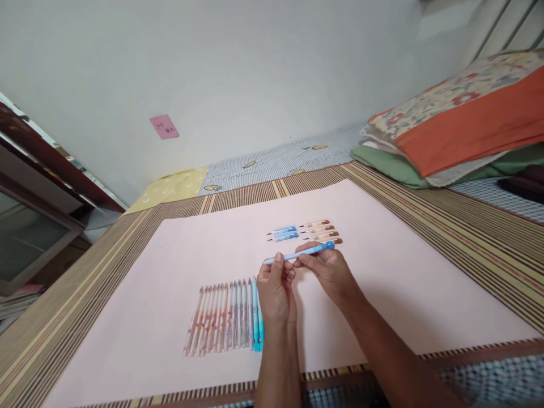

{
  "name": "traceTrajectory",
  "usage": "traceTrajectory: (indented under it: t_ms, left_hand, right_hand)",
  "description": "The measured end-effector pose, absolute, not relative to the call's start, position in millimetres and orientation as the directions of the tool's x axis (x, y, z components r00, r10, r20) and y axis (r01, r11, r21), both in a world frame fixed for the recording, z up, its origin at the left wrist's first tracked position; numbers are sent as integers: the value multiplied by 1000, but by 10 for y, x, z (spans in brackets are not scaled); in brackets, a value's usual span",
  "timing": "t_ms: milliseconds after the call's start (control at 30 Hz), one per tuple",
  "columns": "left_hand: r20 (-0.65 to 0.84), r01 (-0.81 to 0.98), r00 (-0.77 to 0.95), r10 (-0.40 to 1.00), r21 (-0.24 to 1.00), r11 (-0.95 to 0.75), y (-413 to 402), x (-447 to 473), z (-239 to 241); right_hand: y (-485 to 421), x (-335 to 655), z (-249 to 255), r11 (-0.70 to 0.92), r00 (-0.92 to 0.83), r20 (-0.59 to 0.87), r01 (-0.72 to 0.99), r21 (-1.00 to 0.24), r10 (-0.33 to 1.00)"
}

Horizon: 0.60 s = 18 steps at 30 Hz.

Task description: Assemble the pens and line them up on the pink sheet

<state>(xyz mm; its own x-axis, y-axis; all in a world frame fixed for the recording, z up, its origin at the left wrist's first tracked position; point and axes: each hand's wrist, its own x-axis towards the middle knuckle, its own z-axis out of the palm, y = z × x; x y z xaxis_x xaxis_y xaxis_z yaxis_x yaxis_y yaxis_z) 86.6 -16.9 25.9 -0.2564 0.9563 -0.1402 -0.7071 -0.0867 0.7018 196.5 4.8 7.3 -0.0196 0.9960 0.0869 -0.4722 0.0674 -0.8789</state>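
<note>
A light-blue pen (309, 250) with a darker blue end is held up over the pale pink sheet (170, 249), nearly level. My left hand (274, 292) pinches its left end between thumb and fingers. Nearer the darker end, my right hand (330, 271) is closed on the same pen. Beyond my hands lie short blue-and-white pens (284, 232) and, beside them, several cream pens with brown ends (318, 226). To the left, a row of slim patterned pens (219, 320) lies side by side. Turquoise pens (257, 317) finish that row, partly hidden by my left hand.
The sheet lies on a striped mat (97, 283). Folded bedding with an orange border (471, 144) is piled at the right. A checked cloth (263, 164) runs along the wall, where a pink note (164, 126) hangs. A glass-fronted cabinet (29, 232) stands far left.
</note>
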Motion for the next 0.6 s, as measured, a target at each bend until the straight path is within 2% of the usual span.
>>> traceTrajectory:
  t_ms: [133,300,467,600]
  left_hand:
    - [-66,-707,-176,982,702,-80,-201,884,258]
    - [-83,-709,-81,993,705,1,-242,959,299]
    - [-159,-667,-211,964,745,-23,-176,938,215]
    - [-94,-617,-251,964,782,-85,-155,878,160]
  right_hand:
    - [52,1929,93,91,57,72,-531,-843,996]
    - [65,1907,161,23,95,-47,-625,-780,994]
    - [56,1948,182,66,167,-24,-512,-856,986]
    - [60,1959,175,70,173,-22,-508,-859,985]
